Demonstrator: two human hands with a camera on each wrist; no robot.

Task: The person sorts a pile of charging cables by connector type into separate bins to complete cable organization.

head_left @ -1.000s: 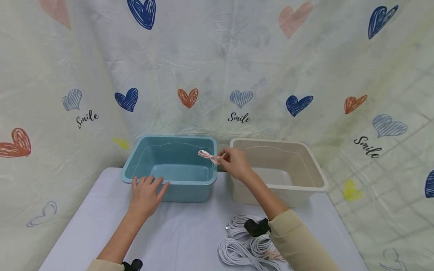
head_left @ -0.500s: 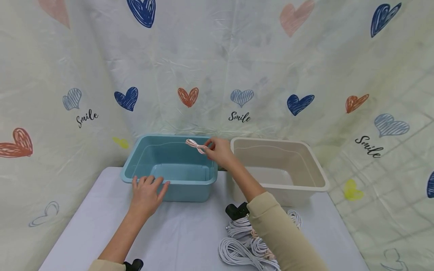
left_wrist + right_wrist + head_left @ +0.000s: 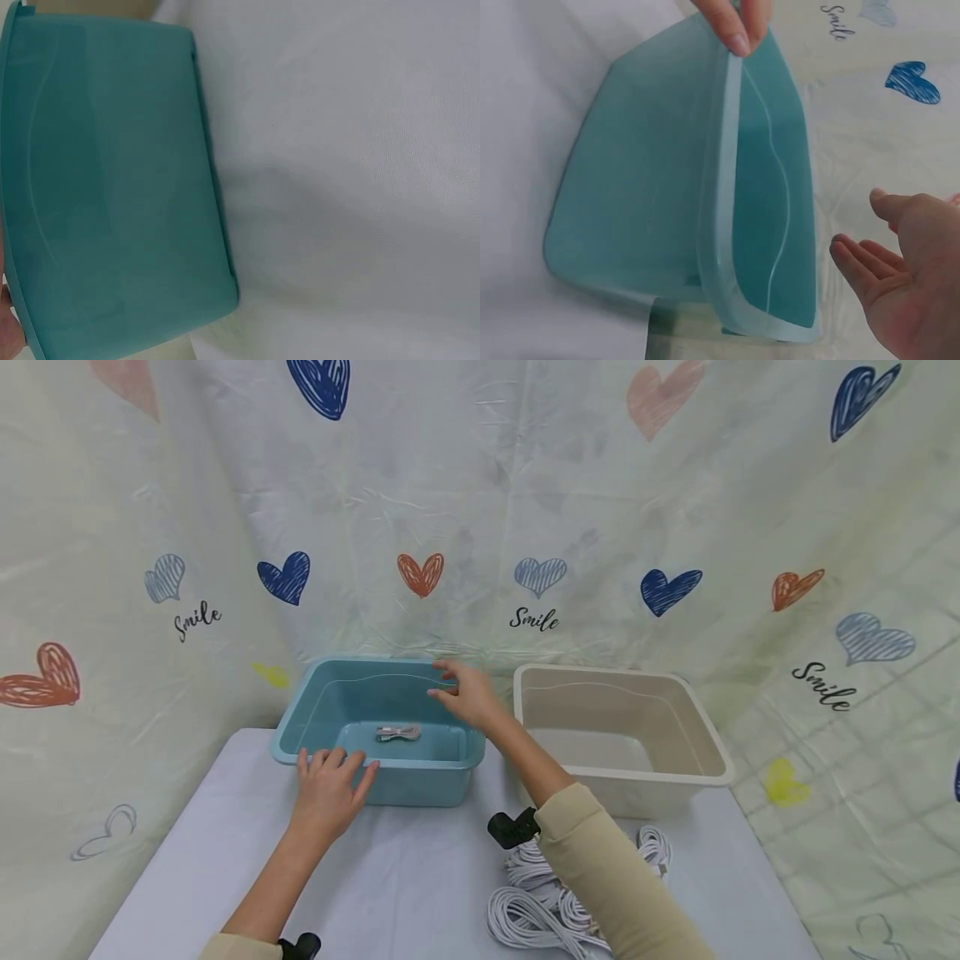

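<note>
A small coiled pale pink cable (image 3: 398, 733) lies on the floor of the teal rectangular plastic bin (image 3: 300, 752), near the middle, below and to the left of the right hand (image 3: 467, 694) in the head view and well apart from its fingers (image 3: 442, 696). The bundle rests flat, with its long axis running left to right across the bin floor, roughly parallel to the bin's near wall; which end is the plug cannot be told at this size.

The right hand hovers above the bin's right rear part with its fingers spread and relaxed, gripping nothing; the right wrist view shows the same open palm (image 3: 911, 266) beside the bin's rim, not touching it. The left hand (image 3: 327, 786) rests on the bin's near rim, its fingers straight and laid over the edge, with fingertips (image 3: 735, 26) showing on that rim in the right wrist view. The left wrist view shows only the bin's outer wall standing on the white table (image 3: 352, 187).

A beige rectangular plastic bin (image 3: 712, 752) stands just beside the teal one, to its right. A heap of coiled white cables (image 3: 525, 918) lies on the table under the right forearm, which wears a tan sleeve (image 3: 607, 868).
</note>
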